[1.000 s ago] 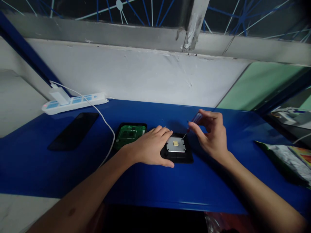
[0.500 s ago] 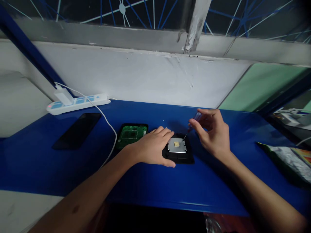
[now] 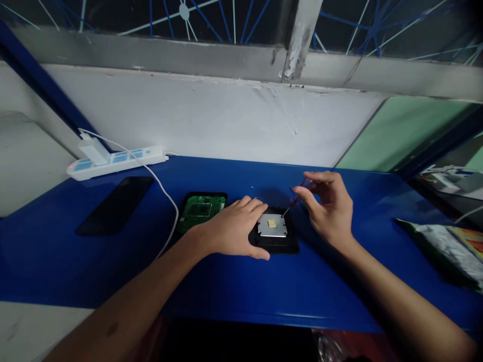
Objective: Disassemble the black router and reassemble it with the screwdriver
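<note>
A black plastic cover (image 3: 290, 245) lies on the blue table, with a silver metal plate (image 3: 266, 231) set in it and a small yellowish pad (image 3: 271, 223) on the plate. My left hand (image 3: 236, 229) grips the cover's left side, fingers at the far edge and thumb at the near one. Between the thumb and fingers of my right hand (image 3: 330, 206) is a screwdriver (image 3: 295, 199) with a clear purplish handle, tilted. Its tip meets the plate's far right corner, where a screw seems to sit. Partly behind my left hand lies a green circuit board (image 3: 199, 208) in a black shell.
A white power strip (image 3: 151, 155) with a plugged-in charger (image 3: 94, 151) stands at the back left. Its white cable (image 3: 166, 193) runs forward past a black phone-like slab (image 3: 115, 206). On the right lies a shiny packet (image 3: 445, 246). A wall bounds the blue table (image 3: 241, 291) behind.
My right fingers have shifted slightly around the screwdriver handle, while its tip stays at the same corner. My left hand and the cover keep their place. The view sways a little.
</note>
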`<action>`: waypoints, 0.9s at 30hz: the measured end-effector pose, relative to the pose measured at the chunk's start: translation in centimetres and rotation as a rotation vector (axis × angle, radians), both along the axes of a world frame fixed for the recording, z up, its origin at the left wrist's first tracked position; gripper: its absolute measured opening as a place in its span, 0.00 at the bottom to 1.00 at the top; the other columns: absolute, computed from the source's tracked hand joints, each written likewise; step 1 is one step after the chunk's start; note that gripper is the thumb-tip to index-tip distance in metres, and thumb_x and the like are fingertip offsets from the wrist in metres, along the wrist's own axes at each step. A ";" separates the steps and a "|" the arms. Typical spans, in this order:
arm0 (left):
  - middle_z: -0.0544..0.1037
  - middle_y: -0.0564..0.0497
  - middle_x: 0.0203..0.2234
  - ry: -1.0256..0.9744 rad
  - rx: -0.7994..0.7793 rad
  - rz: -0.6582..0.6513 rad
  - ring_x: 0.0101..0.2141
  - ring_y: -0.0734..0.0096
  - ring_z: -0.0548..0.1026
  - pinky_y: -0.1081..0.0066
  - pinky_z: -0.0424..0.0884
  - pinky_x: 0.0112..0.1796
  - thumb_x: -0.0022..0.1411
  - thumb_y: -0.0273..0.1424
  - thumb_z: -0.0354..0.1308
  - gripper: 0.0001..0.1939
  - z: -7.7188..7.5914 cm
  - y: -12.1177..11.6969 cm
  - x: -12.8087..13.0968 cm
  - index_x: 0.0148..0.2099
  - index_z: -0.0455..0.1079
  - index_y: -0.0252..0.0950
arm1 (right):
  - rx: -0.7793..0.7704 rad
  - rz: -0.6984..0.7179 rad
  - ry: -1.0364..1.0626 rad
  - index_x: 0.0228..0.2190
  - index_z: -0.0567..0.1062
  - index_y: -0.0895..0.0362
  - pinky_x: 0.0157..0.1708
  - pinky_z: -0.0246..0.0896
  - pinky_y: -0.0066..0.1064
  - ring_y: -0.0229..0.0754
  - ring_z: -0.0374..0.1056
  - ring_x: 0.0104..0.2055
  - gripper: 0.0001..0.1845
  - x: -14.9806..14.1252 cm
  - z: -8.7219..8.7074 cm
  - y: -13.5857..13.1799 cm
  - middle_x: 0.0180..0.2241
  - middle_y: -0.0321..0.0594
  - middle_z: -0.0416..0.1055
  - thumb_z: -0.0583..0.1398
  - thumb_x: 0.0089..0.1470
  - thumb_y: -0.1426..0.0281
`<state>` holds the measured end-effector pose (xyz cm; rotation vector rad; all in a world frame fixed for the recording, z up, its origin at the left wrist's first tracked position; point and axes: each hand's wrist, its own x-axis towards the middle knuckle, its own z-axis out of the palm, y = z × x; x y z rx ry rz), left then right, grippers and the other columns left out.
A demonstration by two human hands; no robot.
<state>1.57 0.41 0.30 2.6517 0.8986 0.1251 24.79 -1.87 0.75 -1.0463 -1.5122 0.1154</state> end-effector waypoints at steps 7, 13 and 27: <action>0.65 0.37 0.63 -0.016 0.009 0.002 0.62 0.41 0.60 0.50 0.61 0.60 0.51 0.63 0.61 0.57 0.0 0.0 -0.1 0.71 0.53 0.32 | -0.134 0.121 -0.019 0.51 0.71 0.51 0.42 0.75 0.41 0.42 0.77 0.41 0.13 -0.3 0.3 -0.8 0.44 0.41 0.78 0.56 0.66 0.67; 0.65 0.38 0.63 -0.016 0.001 -0.002 0.61 0.44 0.62 0.51 0.62 0.60 0.49 0.63 0.64 0.57 0.2 0.0 0.0 0.70 0.54 0.33 | -0.114 0.108 -0.088 0.54 0.69 0.49 0.45 0.74 0.45 0.45 0.74 0.44 0.17 0.0 -0.5 -0.5 0.44 0.41 0.72 0.59 0.63 0.66; 0.65 0.38 0.63 -0.005 0.034 -0.015 0.63 0.43 0.60 0.51 0.59 0.62 0.51 0.61 0.64 0.56 0.6 -0.3 0.0 0.71 0.54 0.33 | -0.054 0.066 -0.149 0.53 0.69 0.47 0.37 0.72 0.41 0.40 0.67 0.34 0.20 0.4 -0.7 -0.1 0.38 0.36 0.65 0.64 0.60 0.64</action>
